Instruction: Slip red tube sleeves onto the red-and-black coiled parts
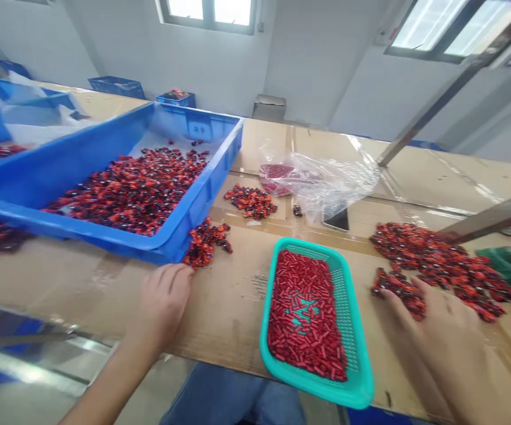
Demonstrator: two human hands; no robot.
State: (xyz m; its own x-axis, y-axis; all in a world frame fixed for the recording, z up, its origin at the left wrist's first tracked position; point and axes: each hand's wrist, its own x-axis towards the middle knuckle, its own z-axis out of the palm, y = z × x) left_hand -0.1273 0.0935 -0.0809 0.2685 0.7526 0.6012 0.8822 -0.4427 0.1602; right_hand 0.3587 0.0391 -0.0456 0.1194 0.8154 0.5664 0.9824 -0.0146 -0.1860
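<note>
My left hand (163, 302) rests on the cardboard-covered table, fingers curled loosely, its tips touching a small heap of red-and-black parts (205, 242) beside the corner of a big blue crate (220, 162). My right hand (441, 330) lies flat with fingers spread on a clump of red-and-black parts (399, 289) at the edge of a larger pile (441, 262). Between my hands stands a teal mesh basket (356, 330) filled with small plain red tubes (302, 321).
The blue crate holds many red-and-black parts (135, 189). Another small heap (250, 200) and a clear plastic bag (326, 183) with a phone under it lie farther back. More blue bins stand at the far left, a green tray (510, 265) at the right, metal bars above.
</note>
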